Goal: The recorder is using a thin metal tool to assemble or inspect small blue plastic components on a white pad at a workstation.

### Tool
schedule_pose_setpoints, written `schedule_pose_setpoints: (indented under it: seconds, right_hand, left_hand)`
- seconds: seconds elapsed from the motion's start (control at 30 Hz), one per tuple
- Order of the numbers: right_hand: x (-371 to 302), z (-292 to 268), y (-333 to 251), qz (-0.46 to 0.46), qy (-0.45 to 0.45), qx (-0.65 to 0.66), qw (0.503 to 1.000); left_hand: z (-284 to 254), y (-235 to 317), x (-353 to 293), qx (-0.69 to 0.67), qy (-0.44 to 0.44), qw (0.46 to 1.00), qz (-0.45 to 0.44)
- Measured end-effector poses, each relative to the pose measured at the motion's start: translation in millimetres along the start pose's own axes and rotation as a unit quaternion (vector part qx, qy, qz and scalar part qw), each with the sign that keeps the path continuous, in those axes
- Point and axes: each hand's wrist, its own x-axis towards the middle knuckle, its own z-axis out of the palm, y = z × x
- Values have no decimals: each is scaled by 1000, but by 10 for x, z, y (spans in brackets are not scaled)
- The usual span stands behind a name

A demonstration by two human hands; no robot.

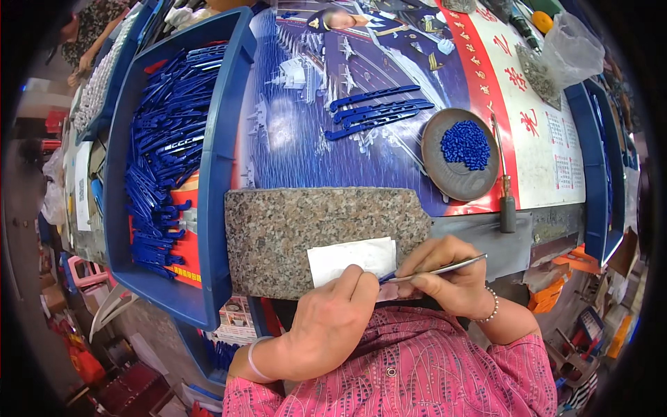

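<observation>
My left hand [330,323] is closed at the near edge of a speckled granite slab [278,229]. A small blue plastic piece [387,276] shows at its fingertips, mostly hidden by the fingers. My right hand [451,281] pinches a slim silvery metal tool [458,265], tweezers-like, its inner end close to the blue piece. Folded white paper [351,258] lies on the slab just beyond my left hand. Farther off, several long blue plastic strips [379,111] lie on the printed table cover. A round dish [460,187] holds many small blue parts [465,144].
At left stands a deep blue bin [215,208] heaped with blue strips [170,118]; behind it, another tray [101,76] holds white pieces. A screwdriver [508,208] lies right of the dish. Another blue bin [594,174] and a clear plastic bag [571,48] are at right.
</observation>
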Motion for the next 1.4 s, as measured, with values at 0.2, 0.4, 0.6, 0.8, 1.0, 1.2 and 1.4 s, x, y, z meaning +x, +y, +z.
schedule_pose_setpoints:
  seconds: [0.2,0.4,0.6,0.8,1.0,1.2,1.4]
  right_hand:
    - [33,8,-43,2,-23,-64,998]
    - [12,-20,-17,-9,-29,-78,996]
    - [18,-12,-34,-13,-29,-85,996]
    - [20,-16,-40,-25,-36,-109,993]
    - [26,-7,-61,-95,-60,-197,974]
    - [1,51,-74,-79,-66,-210,972]
    - [-2,-35,39,-45,-36,-65,996]
  left_hand:
    - [-4,15,-15,-3,-11,1000,-9]
    - [0,16,-16,-2,-6,1000,-7]
    - [-7,3,-14,0,-11,1000,-7]
    - [-4,2,-3,-3,-11,1000,-4]
    - [-14,6,2,-4,-17,1000,0]
    - [10,18,-4,1,-18,1000,4]
    - [31,5,-7,-11,-10,1000,-2]
